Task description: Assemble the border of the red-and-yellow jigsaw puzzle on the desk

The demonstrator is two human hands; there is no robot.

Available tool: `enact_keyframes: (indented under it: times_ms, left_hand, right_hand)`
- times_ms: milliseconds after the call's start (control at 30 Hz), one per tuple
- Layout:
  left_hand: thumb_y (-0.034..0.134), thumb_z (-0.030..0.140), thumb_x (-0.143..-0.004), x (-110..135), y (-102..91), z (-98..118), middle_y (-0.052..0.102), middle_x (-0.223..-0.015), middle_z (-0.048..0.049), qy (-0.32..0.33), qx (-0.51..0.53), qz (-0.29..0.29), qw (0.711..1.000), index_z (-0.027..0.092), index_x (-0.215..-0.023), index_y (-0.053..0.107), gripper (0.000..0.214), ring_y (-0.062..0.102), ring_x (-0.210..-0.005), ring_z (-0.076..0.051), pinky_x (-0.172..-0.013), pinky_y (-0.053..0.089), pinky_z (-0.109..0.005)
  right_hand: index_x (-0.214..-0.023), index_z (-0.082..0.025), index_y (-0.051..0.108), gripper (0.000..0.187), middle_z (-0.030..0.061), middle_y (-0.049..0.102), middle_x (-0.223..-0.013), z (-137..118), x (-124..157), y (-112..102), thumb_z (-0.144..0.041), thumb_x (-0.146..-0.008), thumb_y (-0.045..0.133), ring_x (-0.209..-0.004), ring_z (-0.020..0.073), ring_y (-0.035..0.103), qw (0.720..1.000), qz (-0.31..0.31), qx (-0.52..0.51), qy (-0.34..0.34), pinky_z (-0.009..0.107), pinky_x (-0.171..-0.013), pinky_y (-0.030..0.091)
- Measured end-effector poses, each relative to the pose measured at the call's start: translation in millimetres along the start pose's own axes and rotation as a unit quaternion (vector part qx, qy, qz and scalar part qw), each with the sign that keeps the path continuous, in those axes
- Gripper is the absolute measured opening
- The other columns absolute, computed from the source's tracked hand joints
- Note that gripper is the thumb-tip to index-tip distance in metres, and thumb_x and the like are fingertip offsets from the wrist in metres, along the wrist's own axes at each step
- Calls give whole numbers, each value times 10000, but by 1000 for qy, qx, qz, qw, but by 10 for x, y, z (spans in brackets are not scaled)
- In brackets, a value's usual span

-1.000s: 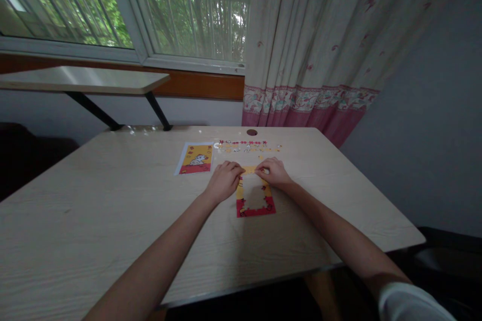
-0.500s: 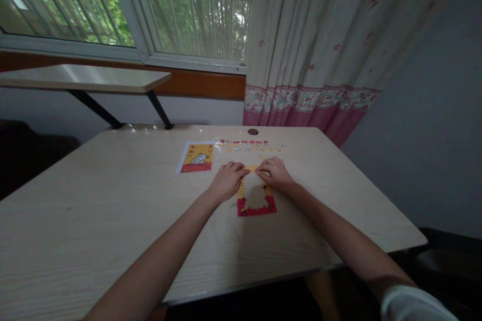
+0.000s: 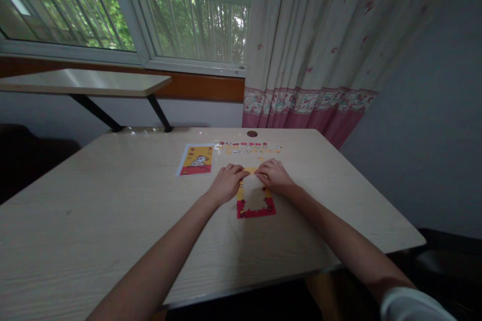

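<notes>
A jigsaw puzzle border (image 3: 256,213) lies flat on the table, a rectangular frame of joined pieces, yellow at the top and red along the bottom, its middle open to the tabletop. Across its top edge my two hands face each other. My left hand (image 3: 228,180) is closed with thumb and fingers on the upper left part. On the upper right part, my right hand (image 3: 274,175) is closed in a pinch. Both hands cover the top corners, and any single piece between the fingers is too small to make out.
Beyond the hands, loose puzzle pieces (image 3: 248,150) lie in rows, the farthest row red. Left of them is a reference picture (image 3: 198,159) of a white animal on yellow and red. A raised shelf (image 3: 86,83) stands at the table's back left. A curtain (image 3: 301,60) hangs behind.
The view has tilted up slightly, so everything sits a little lower in the picture. Both hands stay at the top of the puzzle border with hardly any movement.
</notes>
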State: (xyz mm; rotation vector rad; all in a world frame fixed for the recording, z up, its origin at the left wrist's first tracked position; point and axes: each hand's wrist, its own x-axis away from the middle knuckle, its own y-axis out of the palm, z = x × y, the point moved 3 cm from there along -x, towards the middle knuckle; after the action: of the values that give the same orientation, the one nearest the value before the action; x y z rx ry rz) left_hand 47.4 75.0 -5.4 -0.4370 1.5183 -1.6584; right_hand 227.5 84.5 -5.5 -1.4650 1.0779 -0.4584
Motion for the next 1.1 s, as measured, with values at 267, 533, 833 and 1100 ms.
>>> enact_keyframes:
  times_ms: [267,533,833,1100]
  left_hand:
    - [397,128,-870,62,-77,-155,591,-1088,-87,-6,22,46,999,172,-1108,594,312,510,-999,-221,-885,413,-382]
    - [396,97,-861,115,-102,-224,604,-1044,-87,4,18,40,999,168,-1064,629,317,530,-960,-215,-855,441,-376]
    - [404,85,-839,114,-74,-240,588,-1060,-93,3,25,46,999,189,-1067,634,340,531,-970,-217,-859,447,-388]
    - [404,91,-814,120,-53,-301,576,-1078,-105,-33,-7,80,996,162,-1019,644,323,534,-1001,-227,-892,447,-385]
  right_hand:
    - [-960,-215,687,214,56,651,-994,125,52,35,-334,-858,542,-976,190,498,996,44,-65,46,338,-859,342]
    - [-974,-241,690,248,50,652,-993,254,85,-80,-401,-837,557,-977,201,500,996,26,-41,73,345,-860,326]
    - [-975,-239,683,246,51,661,-1002,309,63,-28,-395,-825,566,-963,193,529,996,5,-54,70,346,-863,330]
    - [-923,-231,701,220,36,683,-978,220,-127,-158,-360,-839,544,-945,198,560,997,32,-21,60,342,-862,363]
